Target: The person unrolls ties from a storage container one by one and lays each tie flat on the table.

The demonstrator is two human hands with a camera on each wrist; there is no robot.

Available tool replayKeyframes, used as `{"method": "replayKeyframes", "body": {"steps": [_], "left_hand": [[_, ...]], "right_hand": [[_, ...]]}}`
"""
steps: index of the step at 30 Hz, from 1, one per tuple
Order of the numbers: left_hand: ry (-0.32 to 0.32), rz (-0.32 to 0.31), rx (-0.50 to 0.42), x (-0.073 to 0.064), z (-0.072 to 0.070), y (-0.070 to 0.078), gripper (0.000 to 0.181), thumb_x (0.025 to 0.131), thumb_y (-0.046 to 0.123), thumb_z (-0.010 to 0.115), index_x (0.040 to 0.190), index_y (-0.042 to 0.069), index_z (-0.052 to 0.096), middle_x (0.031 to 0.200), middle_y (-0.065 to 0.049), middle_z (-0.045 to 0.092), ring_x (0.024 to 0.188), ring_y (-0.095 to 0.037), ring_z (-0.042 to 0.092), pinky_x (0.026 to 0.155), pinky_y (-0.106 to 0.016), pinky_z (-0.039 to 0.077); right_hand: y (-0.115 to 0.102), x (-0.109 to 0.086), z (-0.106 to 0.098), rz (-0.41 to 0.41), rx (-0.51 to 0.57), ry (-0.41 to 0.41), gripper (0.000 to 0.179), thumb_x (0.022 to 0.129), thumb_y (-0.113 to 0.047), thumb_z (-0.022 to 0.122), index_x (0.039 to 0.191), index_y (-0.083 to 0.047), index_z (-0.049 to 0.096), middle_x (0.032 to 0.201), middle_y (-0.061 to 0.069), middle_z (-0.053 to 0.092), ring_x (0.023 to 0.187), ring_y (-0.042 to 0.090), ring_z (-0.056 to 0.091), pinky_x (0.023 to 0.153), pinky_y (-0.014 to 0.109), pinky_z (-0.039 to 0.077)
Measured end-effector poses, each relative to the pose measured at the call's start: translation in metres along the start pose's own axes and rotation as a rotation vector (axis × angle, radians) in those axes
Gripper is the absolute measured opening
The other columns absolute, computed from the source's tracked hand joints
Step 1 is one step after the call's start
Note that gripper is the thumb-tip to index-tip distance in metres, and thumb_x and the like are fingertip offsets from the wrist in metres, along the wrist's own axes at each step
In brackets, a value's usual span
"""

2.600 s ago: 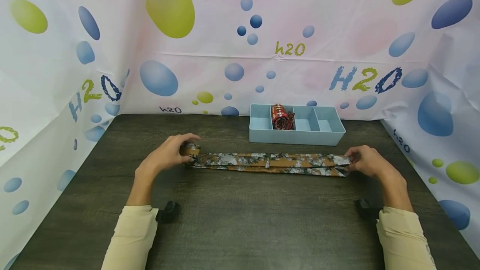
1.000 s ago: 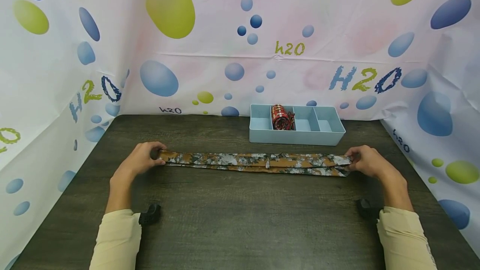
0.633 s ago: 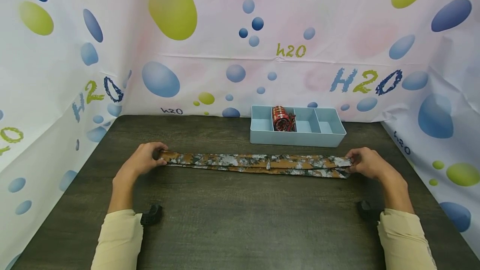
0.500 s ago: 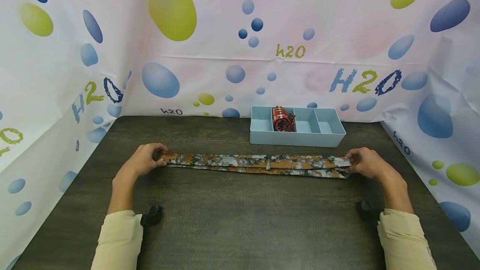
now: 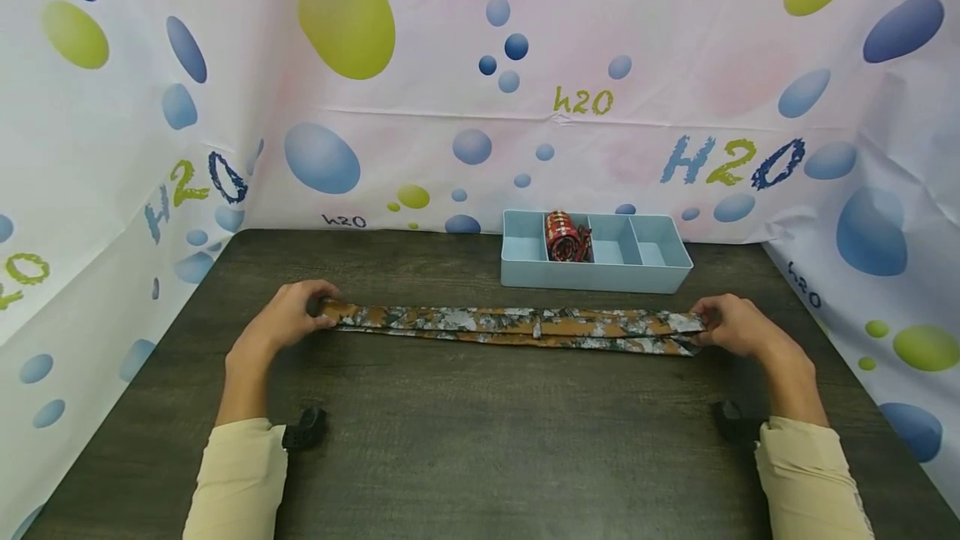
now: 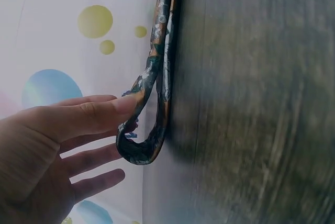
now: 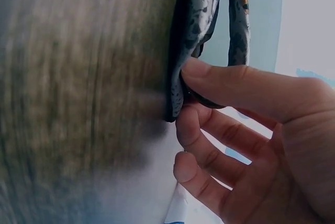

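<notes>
A floral necktie (image 5: 457,321) in brown, grey-white and dark green lies folded lengthwise in long layers across the table. At its left end my left hand (image 5: 292,315) pinches the folded layer between thumb and fingers. The left wrist view shows that fold as a rounded loop (image 6: 141,153), the thumb (image 6: 123,104) on its outer side. My right hand (image 5: 738,323) grips the other end, where the layers come together. In the right wrist view, the thumb (image 7: 209,75) presses on the tie (image 7: 201,14) and the fingers curl beneath.
Behind the tie stands a light blue divided box (image 5: 596,275). A rolled red patterned tie (image 5: 564,238) sits in one of its compartments. The dark wood table (image 5: 510,440) meets a white printed backdrop (image 5: 420,90) at the back and sides.
My left hand has moved left, and the curled left end of the tie now lies stretched out flat. In the last second little differs; the right hand stays in place.
</notes>
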State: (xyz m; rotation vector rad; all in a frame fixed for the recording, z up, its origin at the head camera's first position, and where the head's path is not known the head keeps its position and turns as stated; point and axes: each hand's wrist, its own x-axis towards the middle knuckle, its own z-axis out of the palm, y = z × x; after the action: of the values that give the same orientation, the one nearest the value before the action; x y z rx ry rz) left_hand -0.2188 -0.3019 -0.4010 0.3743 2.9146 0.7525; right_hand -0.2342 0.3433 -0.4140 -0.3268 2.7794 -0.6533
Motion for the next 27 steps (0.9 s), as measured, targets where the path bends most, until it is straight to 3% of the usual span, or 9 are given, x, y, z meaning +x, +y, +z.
{"method": "replayKeyframes", "body": {"steps": [6,14,20,27], "left_hand": [[-0.003,0.008,0.002,0.0,0.0,0.003,0.043,0.093,0.002,0.075,0.129,-0.015,0.06,0.126,-0.035,0.062,0.118,-0.053,0.058,0.098,-0.065,0.048],[0.002,0.007,-0.001,0.002,0.002,0.007,0.043,0.097,0.009,0.073,0.131,-0.014,0.06,0.128,-0.034,0.062,0.119,-0.051,0.058,0.099,-0.064,0.048],[0.002,0.024,0.005,0.001,0.001,0.012,0.043,0.099,0.011,0.07,0.133,-0.014,0.059,0.131,-0.034,0.061,0.122,-0.052,0.056,0.1,-0.065,0.047],[0.002,0.042,-0.01,0.001,0.0,0.02,0.045,0.101,0.013,0.069,0.135,-0.013,0.057,0.136,-0.034,0.058,0.127,-0.053,0.053,0.102,-0.066,0.045]], "right_hand": [[-0.001,-0.002,-0.002,-0.012,0.001,-0.016,0.032,0.085,-0.003,0.08,0.109,0.012,0.066,0.088,0.012,0.065,0.078,0.024,0.061,0.069,0.043,0.051],[-0.005,-0.007,-0.01,-0.025,0.046,-0.021,0.057,0.089,-0.021,0.082,0.126,0.016,0.06,0.103,0.02,0.066,0.09,0.031,0.065,0.076,0.049,0.055],[-0.014,-0.007,-0.015,-0.006,-0.01,0.1,0.059,0.098,-0.028,0.073,0.132,0.017,0.057,0.114,0.033,0.065,0.104,0.046,0.063,0.084,0.062,0.052],[-0.024,0.001,-0.014,-0.018,-0.038,0.324,0.06,0.103,-0.027,0.066,0.136,0.021,0.051,0.127,0.042,0.054,0.112,0.056,0.056,0.09,0.07,0.046]]}}
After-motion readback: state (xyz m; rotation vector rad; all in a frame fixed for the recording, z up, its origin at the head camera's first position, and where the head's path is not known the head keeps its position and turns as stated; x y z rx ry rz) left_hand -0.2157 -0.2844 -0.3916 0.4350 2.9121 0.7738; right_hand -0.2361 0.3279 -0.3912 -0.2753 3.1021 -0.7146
